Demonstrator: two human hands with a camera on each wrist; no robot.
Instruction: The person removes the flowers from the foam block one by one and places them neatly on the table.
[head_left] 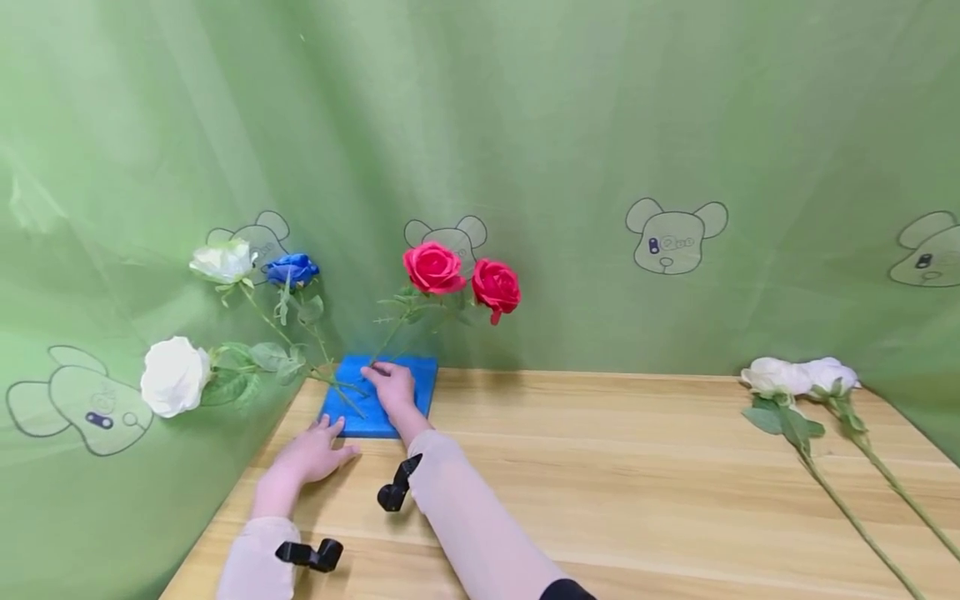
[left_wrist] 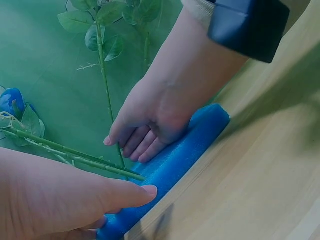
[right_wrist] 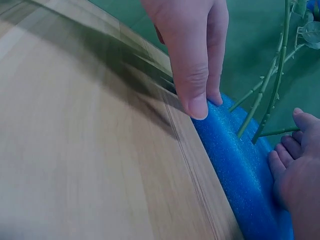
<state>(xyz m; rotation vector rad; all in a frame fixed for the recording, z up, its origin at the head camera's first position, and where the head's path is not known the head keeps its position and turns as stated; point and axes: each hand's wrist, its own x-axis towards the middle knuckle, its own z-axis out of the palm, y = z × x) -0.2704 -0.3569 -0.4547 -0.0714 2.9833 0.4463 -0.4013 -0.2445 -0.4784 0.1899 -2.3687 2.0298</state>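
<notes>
A blue foam block (head_left: 420, 385) lies at the table's back left. My right hand (head_left: 393, 389) is over it and pinches a green stem (left_wrist: 105, 75) between thumb and fingers. In the head view that stem leads up towards two red roses (head_left: 433, 268); the other red rose (head_left: 496, 287) is beside it. My left hand (head_left: 311, 454) rests at the block's near left corner, fingers fairly straight and touching the foam. Other stems (right_wrist: 260, 100) stand in the block and lean left, bearing a blue rose (head_left: 292, 270), a pale white rose (head_left: 223, 262) and a fuller white rose (head_left: 176, 377).
Two white roses (head_left: 778, 377) with long stems lie at the right end of the wooden table (head_left: 600, 475). A green curtain (head_left: 570, 125) with printed bear faces hangs behind and on the left. Black camera mounts (head_left: 311, 554) are on both wrists.
</notes>
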